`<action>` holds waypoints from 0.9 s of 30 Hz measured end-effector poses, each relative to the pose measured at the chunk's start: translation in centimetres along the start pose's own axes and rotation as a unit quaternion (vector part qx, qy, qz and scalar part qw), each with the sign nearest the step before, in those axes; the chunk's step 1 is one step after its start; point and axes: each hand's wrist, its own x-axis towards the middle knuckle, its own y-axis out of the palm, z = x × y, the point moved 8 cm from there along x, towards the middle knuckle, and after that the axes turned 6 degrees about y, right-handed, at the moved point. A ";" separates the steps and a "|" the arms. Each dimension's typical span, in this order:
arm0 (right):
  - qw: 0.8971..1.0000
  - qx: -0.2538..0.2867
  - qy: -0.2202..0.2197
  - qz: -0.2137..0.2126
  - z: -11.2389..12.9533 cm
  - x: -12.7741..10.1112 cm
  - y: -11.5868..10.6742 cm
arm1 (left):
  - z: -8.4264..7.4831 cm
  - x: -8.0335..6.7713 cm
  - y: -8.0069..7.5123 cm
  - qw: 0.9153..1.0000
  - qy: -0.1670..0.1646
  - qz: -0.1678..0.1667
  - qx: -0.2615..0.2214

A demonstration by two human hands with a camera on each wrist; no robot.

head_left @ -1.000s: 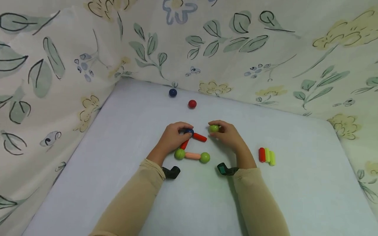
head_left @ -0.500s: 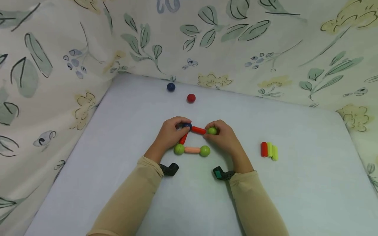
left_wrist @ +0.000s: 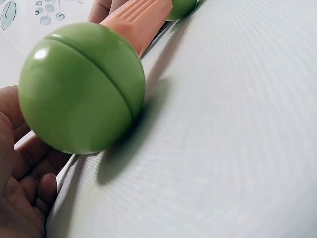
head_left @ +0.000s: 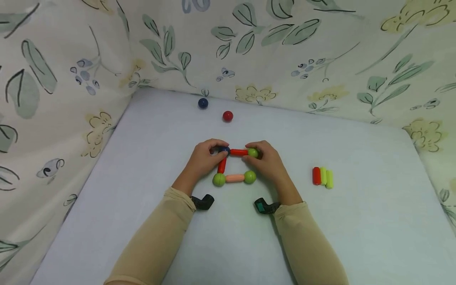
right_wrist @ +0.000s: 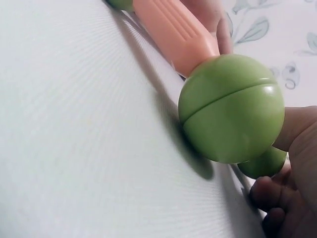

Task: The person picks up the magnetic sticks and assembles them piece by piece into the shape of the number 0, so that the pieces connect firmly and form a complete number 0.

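My left hand (head_left: 203, 159) grips a dark blue ball (head_left: 225, 150) at the far left corner of a ball-and-stick shape on the table. A red stick (head_left: 221, 165) runs from it toward me to a green ball (head_left: 219, 179). From there a salmon stick (head_left: 235, 178) leads to a second green ball (head_left: 250, 177). Another red stick (head_left: 238, 152) stretches right from the blue ball to a third green ball (head_left: 253, 152), pinched by my right hand (head_left: 267, 160). In the right wrist view the near green ball (right_wrist: 233, 109) partly hides the held one (right_wrist: 263, 162).
A dark blue ball (head_left: 203, 103) and a red ball (head_left: 228, 116) lie near the table's back edge. On the right, a red stick (head_left: 316, 175) lies beside two yellow-green sticks (head_left: 326, 177). Floral cloth (head_left: 285, 59) hangs behind the white table (head_left: 374, 217).
My right hand has brought its green ball left to the end of the far red stick. That stick has swung from slanting toward me to nearly level across. The left hand keeps its hold.
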 end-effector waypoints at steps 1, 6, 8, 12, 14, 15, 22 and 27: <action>1.000 0.004 0.006 -0.002 -0.1 0.0 0.0 | 0.0 0.0 0.0 1.000 0.000 0.002 0.002; 0.999 0.031 0.024 -0.020 -0.4 0.0 -0.5 | -0.2 0.1 0.0 1.000 0.014 -0.002 0.002; 0.999 0.039 0.021 -0.014 -0.3 0.1 -0.5 | -0.3 0.0 0.0 1.000 0.013 0.000 -0.001; 0.999 0.035 0.002 0.023 0.0 0.1 0.2 | -0.2 -0.1 0.0 1.000 0.004 0.008 -0.005; 0.999 0.026 -0.013 0.044 0.2 0.1 0.6 | -0.3 -0.1 0.0 1.000 0.003 0.008 -0.006; 0.998 0.020 -0.019 0.054 0.3 0.0 0.8 | -0.3 -0.2 0.0 1.000 0.001 0.007 -0.005; 0.993 -0.005 -0.040 0.114 0.5 -0.5 1.6 | 0.1 -0.4 0.2 1.000 -0.011 0.010 0.003; 0.991 -0.029 -0.058 0.118 0.7 -0.5 1.6 | 0.1 -0.1 0.1 1.000 0.004 0.001 0.003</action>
